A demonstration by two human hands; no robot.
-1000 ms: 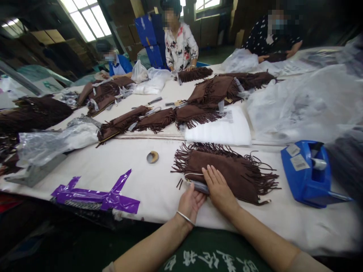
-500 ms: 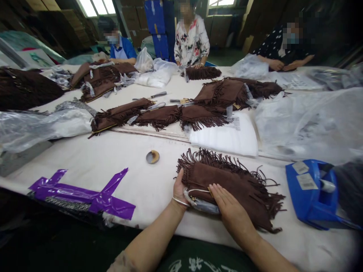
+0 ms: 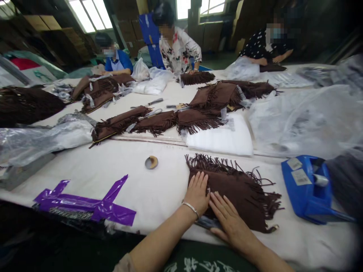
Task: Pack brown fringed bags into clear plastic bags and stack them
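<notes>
Fringed brown suede bag [image 3: 241, 196] flat on white-covered surface [image 3: 93, 177]; long axis left to right, tilted slightly down rightward; left hand [image 3: 197, 193] over left end; right hand [image 3: 231, 219] on near edge, closer to middle; fingers [image 3: 198, 182] spread apart, pressing flat, not clamped; bag beneath both.

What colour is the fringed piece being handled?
The fringed piece is dark brown, clearest in the head view.

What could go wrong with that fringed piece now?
The fringe of the brown suede piece might catch on the blue tape dispenser beside it. The silver bangle by the left hand could snag loose strands. The right hand works near the table edge, so the piece may slide off.
</notes>
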